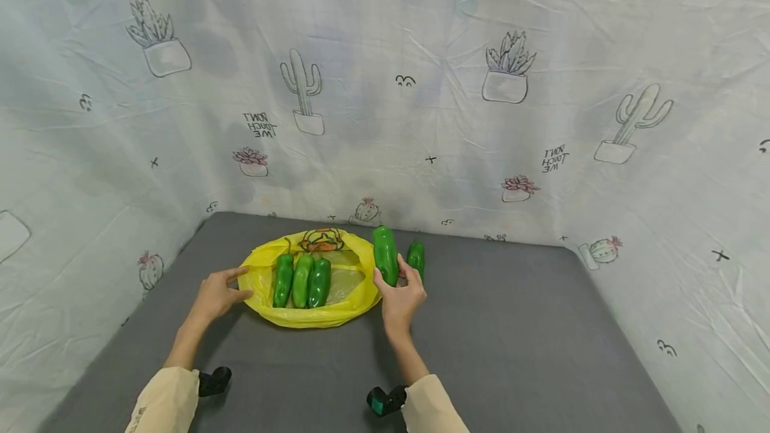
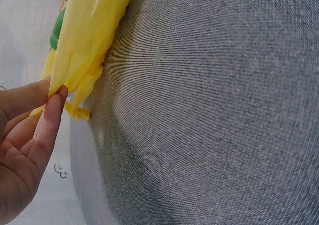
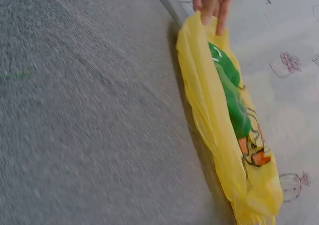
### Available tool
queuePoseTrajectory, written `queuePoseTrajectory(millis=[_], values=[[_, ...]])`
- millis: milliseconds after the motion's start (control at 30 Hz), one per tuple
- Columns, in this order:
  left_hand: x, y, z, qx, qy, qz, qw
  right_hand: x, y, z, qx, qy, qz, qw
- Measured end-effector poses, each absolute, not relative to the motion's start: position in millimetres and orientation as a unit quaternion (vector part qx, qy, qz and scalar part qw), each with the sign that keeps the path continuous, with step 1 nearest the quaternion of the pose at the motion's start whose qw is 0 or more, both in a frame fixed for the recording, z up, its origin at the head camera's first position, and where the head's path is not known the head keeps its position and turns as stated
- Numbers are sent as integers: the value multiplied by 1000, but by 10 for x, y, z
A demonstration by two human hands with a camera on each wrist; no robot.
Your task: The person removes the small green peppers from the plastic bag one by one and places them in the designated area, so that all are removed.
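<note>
A yellow plastic bag [image 1: 289, 317] lies open on the grey surface, with three green peppers [image 1: 303, 280] side by side in it. My left hand [image 1: 216, 294] pinches the bag's left rim; the left wrist view shows thumb and finger of this hand [image 2: 35, 130] closed on the yellow film [image 2: 94, 21]. At the bag's right edge, my right hand [image 1: 402, 299] holds another green pepper [image 1: 385, 256] upright between thumb and fingers. In the right wrist view the left hand [image 3: 214, 1] grips the far end of the bag [image 3: 204, 90]; the right hand is out of that view.
One more green pepper [image 1: 416, 258] is on the grey table [image 1: 511, 326], just behind and right of my right hand. A pale curtain [image 1: 385, 119] printed with potted cacti hangs behind and at both sides of the table.
</note>
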State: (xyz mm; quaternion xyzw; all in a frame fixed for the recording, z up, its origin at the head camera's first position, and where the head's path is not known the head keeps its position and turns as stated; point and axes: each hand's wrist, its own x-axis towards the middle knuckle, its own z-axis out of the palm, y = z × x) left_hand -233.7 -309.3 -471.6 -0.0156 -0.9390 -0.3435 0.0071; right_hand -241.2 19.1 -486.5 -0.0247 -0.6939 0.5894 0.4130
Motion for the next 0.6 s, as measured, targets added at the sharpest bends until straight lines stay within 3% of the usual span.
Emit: queuePoseTrajectory(millis=[600], values=[[-2344,-3111,-4730,-17,-939,-344,5,-2479,666,-4933,-88,-686,574,438]])
